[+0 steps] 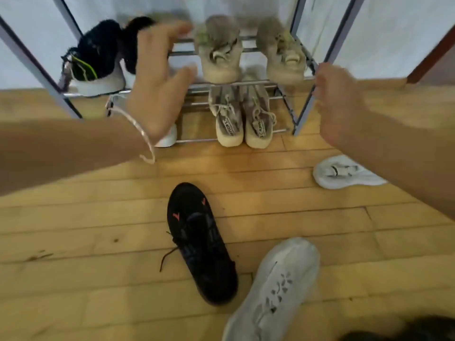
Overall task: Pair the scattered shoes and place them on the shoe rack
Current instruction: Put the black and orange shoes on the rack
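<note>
A metal shoe rack (248,83) stands against the wall. Its upper shelf holds a pair of black shoes with white soles (98,57) at the left and two beige shoes (220,50) (283,52) at the right. A beige pair (241,119) sits on the lower shelf. On the floor lie a black shoe with red marks (199,242), a grey shoe (278,286) and a white shoe (342,172). My left hand (157,77) hovers open in front of the upper shelf, holding nothing. My right hand (337,102) is at the rack's right end, its fingers curled; it is blurred.
The floor is light wooden boards (98,217). A white wall stands behind the rack. A white shoe's toe (167,139) shows on the lower shelf under my left wrist. A dark wooden edge (433,52) rises at the far right.
</note>
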`<action>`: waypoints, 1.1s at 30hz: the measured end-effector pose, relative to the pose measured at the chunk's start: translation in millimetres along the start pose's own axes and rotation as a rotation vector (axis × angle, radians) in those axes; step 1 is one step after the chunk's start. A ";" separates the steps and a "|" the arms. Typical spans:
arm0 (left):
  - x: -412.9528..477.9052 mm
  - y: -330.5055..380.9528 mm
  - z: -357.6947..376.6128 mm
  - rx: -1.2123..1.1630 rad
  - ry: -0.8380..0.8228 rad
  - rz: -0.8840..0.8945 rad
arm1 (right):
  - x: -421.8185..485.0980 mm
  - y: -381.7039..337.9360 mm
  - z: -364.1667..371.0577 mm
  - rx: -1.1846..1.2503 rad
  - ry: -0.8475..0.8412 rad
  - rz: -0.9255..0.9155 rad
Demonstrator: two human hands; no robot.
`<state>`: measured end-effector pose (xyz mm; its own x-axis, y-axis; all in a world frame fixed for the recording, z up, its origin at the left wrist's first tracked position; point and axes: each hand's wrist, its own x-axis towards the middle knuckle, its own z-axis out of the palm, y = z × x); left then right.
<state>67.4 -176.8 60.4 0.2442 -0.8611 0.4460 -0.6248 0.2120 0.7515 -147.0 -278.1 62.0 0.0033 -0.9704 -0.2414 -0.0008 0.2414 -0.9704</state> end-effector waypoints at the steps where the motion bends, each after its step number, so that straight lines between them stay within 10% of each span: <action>1: -24.6 -8.2 4.3 0.035 -0.029 -0.072 | -5.5 19.7 -3.1 -0.045 0.016 0.037; 12: -225.5 -61.8 25.9 -0.362 -0.251 -1.598 | -142.8 181.2 -72.5 -0.152 0.152 0.380; 33: -194.0 -68.0 69.3 -0.454 -0.238 -1.393 | -212.1 229.5 -107.1 -0.208 0.143 0.611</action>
<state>11.1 -56.2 -110.9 0.2854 -0.5318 -0.7973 0.2949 -0.7428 0.6011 -254.9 -17.2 -109.5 -0.1920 -0.6532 -0.7325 -0.1538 0.7572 -0.6349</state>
